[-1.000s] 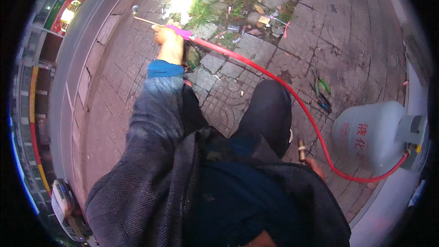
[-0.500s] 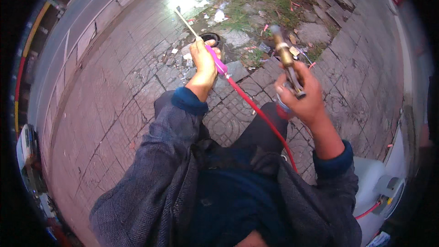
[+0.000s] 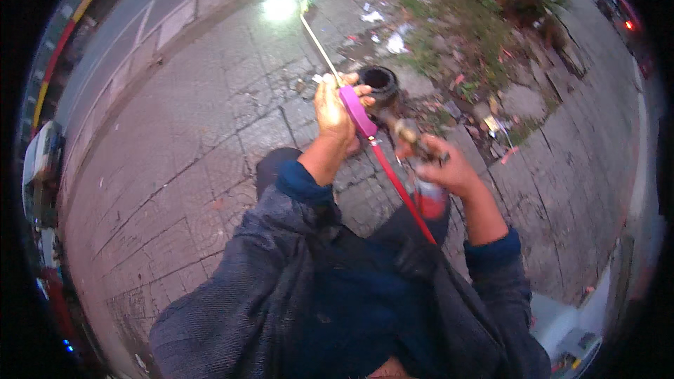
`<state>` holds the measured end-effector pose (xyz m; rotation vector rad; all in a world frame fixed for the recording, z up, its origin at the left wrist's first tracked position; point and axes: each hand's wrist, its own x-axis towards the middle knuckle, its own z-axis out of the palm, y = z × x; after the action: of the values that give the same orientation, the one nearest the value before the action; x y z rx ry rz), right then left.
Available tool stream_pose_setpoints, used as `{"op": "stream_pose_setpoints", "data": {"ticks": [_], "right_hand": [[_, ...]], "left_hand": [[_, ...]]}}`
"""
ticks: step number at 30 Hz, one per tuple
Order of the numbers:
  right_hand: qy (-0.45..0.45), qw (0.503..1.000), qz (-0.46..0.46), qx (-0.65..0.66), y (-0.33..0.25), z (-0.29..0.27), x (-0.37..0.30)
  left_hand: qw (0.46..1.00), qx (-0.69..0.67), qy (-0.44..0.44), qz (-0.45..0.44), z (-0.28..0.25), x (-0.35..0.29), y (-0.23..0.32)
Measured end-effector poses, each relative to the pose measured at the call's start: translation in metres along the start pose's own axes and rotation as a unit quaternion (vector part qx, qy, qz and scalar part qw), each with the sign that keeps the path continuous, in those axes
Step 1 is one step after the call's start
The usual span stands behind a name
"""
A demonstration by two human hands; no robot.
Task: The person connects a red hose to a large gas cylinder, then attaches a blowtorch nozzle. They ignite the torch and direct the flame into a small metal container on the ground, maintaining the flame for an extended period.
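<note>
Pink-handled torch (image 3: 359,111), just the one, sits at twelve o'clock from the person (image 3: 344,302), left hand (image 3: 335,114) fingers gripping it; toward one o'clock, right hand (image 3: 454,167) fingers clasp one blurred brass fitting (image 3: 405,130). One red hose (image 3: 400,188) runs toward five.

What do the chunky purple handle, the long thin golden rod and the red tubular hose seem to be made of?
Chunky purple handle: probably plastic, matte, from its even colour.
Long thin golden rod: apparently metal, perhaps brass, given its yellowish sheen.
Red tubular hose: rubber or plastic; its smooth, even surface fits both.
</note>
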<state>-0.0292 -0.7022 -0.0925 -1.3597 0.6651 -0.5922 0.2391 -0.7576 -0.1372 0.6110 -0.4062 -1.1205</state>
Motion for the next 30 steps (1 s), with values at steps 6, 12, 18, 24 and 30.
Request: {"op": "stream_pose_setpoints", "data": {"ticks": [6, 12, 18, 24, 30], "right_hand": [[-0.248, 0.960, 0.091, -0.091, 0.006, 0.014, 0.001], [-0.210, 0.941, 0.166, -0.209, -0.003, 0.064, 0.030], [-0.087, 0.872, 0.123, -0.465, 0.006, 0.113, 0.045], [-0.045, 0.872, 0.078, -0.481, 0.026, 0.141, 0.038], [-0.064, 0.866, 0.126, -0.480, 0.020, 0.151, 0.031]], "left_hand": [[0.999, -0.039, 0.002, -0.018, -0.005, 0.019, 0.029], [0.999, -0.029, -0.006, -0.023, -0.006, 0.032, 0.048], [0.959, 0.220, 0.153, 0.089, -0.025, 0.045, 0.040], [0.959, 0.236, 0.146, 0.062, -0.039, 0.056, 0.029], [0.970, 0.203, 0.137, -0.006, -0.040, 0.054, 0.028]]}}
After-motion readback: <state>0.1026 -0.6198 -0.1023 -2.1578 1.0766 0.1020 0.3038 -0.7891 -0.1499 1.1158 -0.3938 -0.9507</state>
